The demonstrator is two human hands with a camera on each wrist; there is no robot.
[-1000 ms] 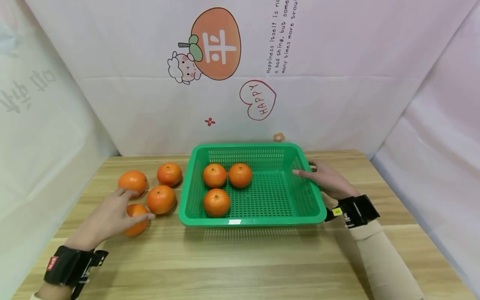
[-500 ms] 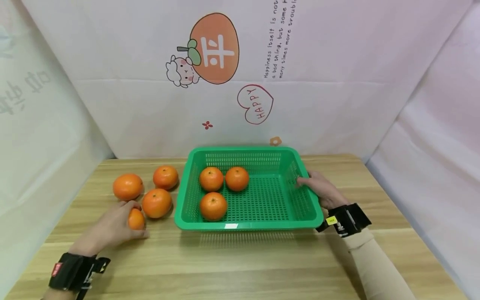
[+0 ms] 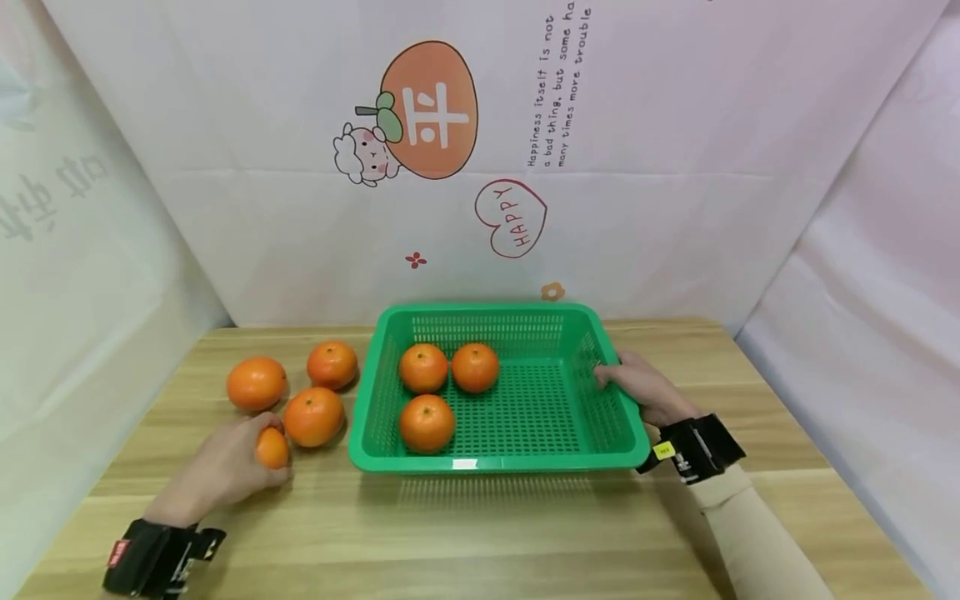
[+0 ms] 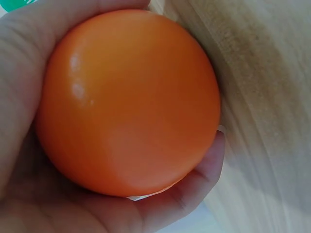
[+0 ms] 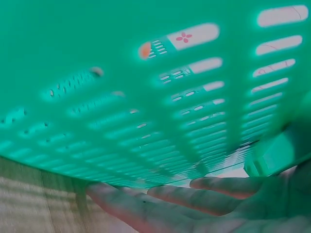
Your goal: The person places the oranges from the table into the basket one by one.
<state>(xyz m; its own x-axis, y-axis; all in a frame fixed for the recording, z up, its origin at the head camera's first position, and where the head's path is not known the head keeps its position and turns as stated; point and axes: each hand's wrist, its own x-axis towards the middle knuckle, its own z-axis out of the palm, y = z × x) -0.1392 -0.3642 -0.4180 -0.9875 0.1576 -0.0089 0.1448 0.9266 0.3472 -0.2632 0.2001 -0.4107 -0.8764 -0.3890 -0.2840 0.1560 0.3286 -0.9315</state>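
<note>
My left hand [image 3: 232, 462] curls round an orange [image 3: 272, 448] at the near end of the loose group on the left. In the left wrist view that orange [image 4: 131, 102] fills the palm, thumb on one side and fingers on the other, close to the wooden surface. At the right end of a green plastic basket [image 3: 498, 462], my right hand [image 3: 651, 390] grips the side, thumb over the rim and inside. The right wrist view shows its fingers [image 5: 194, 199] along the outside of the slotted wall. Three oranges [image 3: 427, 423] sit in the basket's left part.
Beside my left hand lie three more oranges [image 3: 315, 417] on the wooden table [image 3: 480, 542], left of the basket. A white printed cloth [image 3: 300, 250] hangs behind the table, with more white cloth along both sides.
My left hand has closed its fingers round the nearest loose orange. The right hand's thumb has shifted down on the basket's wall. The head view has tilted slightly.
</note>
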